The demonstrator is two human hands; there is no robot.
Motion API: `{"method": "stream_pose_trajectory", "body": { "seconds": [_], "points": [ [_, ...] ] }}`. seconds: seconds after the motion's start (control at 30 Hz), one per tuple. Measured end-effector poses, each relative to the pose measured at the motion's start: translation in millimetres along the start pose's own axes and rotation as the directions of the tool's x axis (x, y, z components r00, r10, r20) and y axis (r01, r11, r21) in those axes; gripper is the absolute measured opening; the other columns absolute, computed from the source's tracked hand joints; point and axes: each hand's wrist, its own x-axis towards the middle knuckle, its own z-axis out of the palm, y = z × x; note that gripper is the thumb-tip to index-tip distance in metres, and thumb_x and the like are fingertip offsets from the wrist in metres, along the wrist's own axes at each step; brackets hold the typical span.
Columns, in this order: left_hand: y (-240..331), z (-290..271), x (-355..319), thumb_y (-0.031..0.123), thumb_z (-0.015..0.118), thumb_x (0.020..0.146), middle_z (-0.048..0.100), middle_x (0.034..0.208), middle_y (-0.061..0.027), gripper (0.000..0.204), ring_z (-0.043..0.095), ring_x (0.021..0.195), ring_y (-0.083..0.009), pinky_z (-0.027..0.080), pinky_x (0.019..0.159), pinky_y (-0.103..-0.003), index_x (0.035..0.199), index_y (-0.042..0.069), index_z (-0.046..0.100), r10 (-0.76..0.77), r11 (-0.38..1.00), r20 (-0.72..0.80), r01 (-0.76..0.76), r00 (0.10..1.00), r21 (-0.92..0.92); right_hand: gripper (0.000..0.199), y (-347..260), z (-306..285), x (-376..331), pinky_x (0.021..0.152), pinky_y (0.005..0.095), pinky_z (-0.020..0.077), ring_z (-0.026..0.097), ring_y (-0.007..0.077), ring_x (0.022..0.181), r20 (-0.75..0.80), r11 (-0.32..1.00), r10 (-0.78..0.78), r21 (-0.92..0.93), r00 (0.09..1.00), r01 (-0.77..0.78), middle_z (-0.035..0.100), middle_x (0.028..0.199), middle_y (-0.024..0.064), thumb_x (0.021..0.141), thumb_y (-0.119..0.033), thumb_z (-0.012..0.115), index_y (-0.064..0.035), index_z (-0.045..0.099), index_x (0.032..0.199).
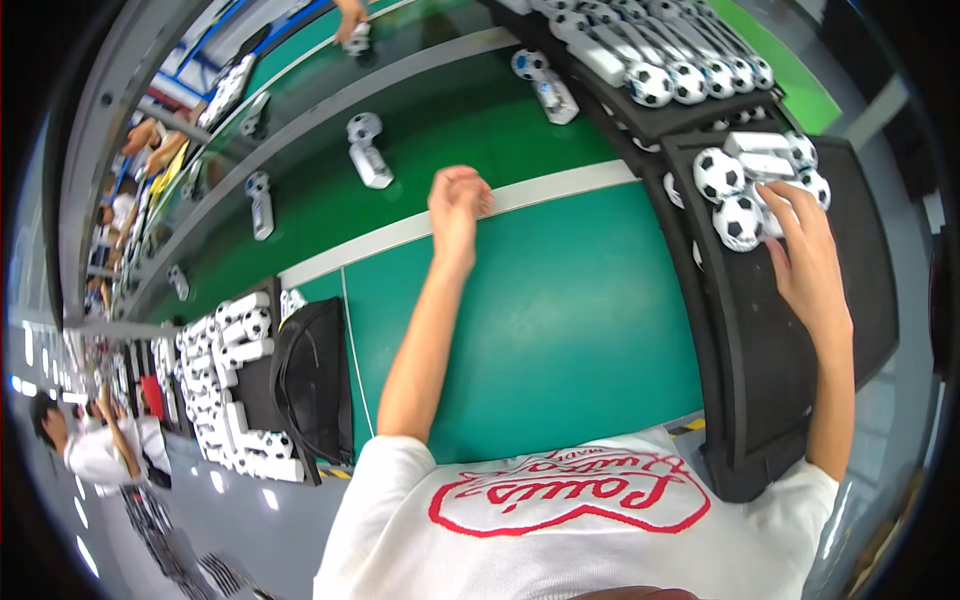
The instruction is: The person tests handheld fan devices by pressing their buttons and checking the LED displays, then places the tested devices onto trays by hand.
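So here the right hand (805, 250) is on the black tray (860, 290) off to the right of the green desk (560, 320), fingers spread over a small cluster of football-patterned balls (738, 222) and white blocks (765, 165) at the tray's far end. It looks like it's touching or gathering them, but I can't tell if it actually has a grip on one; the fingertips cover the spot.

The left hand (458, 200) is stretched out over the desk, left of the tray, loosely curled into a fist at the white stripe (560, 185) that runs across the green surface. It seems to hold nothing, though the inside of the fist is hidden.

My read: this is the pick-up step, taking a ball piece off the tray. The next move would need a proper pinch on one ball without knocking its neighbours, since they sit touching each other.

Further from the tray, on the far belt (420, 110), more ball-and-block pieces (368, 150) lie spaced apart, and another tray (640, 60) beyond holds a full row.
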Motion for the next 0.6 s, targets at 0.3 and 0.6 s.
{"method": "stream_pose_trajectory", "body": {
  "seconds": [0.3,0.6],
  "points": [
    [7,-137,135,0.041,0.074,0.071,0.065,0.108,-0.025,0.063,0.064,0.099,-0.0393,0.05,0.087,-0.041,0.112,-0.003,0.057,0.243,0.491,-0.462,0.303,0.853,0.817,0.04,-88,111,201,0.075,0.0467,0.0544,0.067,0.0392,0.088,0.262,0.991,-0.032,-0.114,0.965,0.064,0.068,0.092,0.0219,0.085,-0.03,0.063,0.0037,0.055,0.104],
    [19,-160,84,0.019,0.066,0.084,0.067,0.102,-0.0156,0.031,0.068,0.087,-0.0267,0.057,0.071,-0.036,0.108,0.0,0.059,-0.407,0.907,0.034,0.4,0.913,0.128,0.029,-76,261,269,0.072,0.0439,0.0591,0.068,0.0361,0.093,0.331,0.851,0.487,0.028,0.808,-0.525,0.065,0.112,0.0188,0.085,-0.008,0.057,0.0033,0.061,0.111]
  ]
}}
